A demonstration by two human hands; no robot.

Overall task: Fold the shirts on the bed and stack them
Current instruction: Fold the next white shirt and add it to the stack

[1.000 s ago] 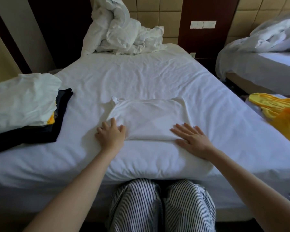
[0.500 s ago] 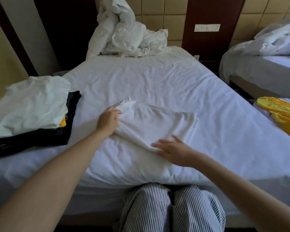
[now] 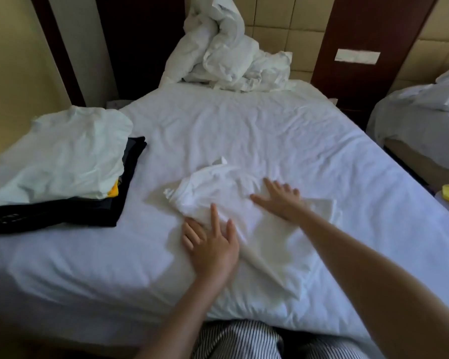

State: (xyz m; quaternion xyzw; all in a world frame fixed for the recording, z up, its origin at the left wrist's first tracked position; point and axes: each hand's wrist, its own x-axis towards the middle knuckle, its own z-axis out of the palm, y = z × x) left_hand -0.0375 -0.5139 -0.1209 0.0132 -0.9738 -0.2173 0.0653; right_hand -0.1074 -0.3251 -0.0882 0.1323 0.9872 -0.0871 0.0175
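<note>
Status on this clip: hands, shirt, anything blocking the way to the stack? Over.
Left hand flat on near edge of white shirt. Right hand flat, pressing its middle. Shirt rumpled, not yet on stack at left. Only bedsheet between them.

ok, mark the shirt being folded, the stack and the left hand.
white shirt (image 3: 218,187), head view, crumpled upper part.
stack (image 3: 70,156), head view, white top shirt.
left hand (image 3: 213,250), head view, back of hand.
</note>
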